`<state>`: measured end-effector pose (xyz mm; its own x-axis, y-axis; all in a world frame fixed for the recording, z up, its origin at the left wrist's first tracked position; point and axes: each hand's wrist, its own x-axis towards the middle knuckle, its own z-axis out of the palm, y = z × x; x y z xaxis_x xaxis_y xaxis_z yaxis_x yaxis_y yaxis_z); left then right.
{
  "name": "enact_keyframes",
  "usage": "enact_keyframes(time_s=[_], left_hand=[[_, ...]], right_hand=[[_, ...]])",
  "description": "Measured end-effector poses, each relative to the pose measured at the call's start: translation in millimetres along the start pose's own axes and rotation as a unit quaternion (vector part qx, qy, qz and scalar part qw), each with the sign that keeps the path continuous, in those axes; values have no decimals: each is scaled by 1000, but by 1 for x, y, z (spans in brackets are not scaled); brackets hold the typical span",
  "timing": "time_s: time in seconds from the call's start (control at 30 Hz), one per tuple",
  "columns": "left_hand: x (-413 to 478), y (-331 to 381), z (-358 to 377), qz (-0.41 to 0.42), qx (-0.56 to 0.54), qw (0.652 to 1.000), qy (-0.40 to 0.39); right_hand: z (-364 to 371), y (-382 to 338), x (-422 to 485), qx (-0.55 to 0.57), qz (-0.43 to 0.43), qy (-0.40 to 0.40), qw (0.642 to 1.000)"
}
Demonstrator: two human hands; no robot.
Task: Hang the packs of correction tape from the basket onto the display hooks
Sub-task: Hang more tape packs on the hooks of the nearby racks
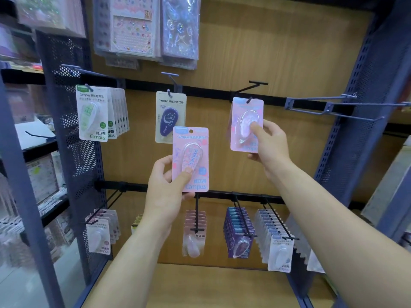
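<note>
My left hand [165,185] holds a pink pack of correction tape [191,152] upright in front of the rack, thumb on its blister, its hang hole free at the top. My right hand [268,141] pinches a second pink pack [241,123] higher and to the right. That pack's top hole sits at the tip of a dark display hook [250,99] on the upper rail. The basket is out of view.
On the upper rail hang green packs [93,114] at left and a purple pack [168,114] in the middle. An empty grey double hook [333,105] juts out at right. The lower rail carries several rows of packs [239,232]. Sticker sheets [133,27] hang above.
</note>
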<state>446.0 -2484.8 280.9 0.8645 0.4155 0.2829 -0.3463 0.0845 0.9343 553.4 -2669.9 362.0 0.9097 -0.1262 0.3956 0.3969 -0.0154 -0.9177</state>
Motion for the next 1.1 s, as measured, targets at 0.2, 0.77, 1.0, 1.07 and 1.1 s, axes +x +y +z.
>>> enact_keyframes(time_s=[0.2,0.77,1.0,1.07,1.1], left_hand=[[-9,-7,9,0,20,999,-31],[52,47,100,98,140,983,-74],[65,45,109,111,159,980,-39],[67,44,110,104,161,981,-36],[68,44,111,99,163,981,-33]], right_hand=[[-14,10,-12,-181,-4,8,983],[-86,26,-61,-226,-97,-63,967],[-109,33,-54,-264,-85,-82,957],[-110,35,-54,-272,-77,-91,955],[-110,36,-54,-275,-74,-94,954]])
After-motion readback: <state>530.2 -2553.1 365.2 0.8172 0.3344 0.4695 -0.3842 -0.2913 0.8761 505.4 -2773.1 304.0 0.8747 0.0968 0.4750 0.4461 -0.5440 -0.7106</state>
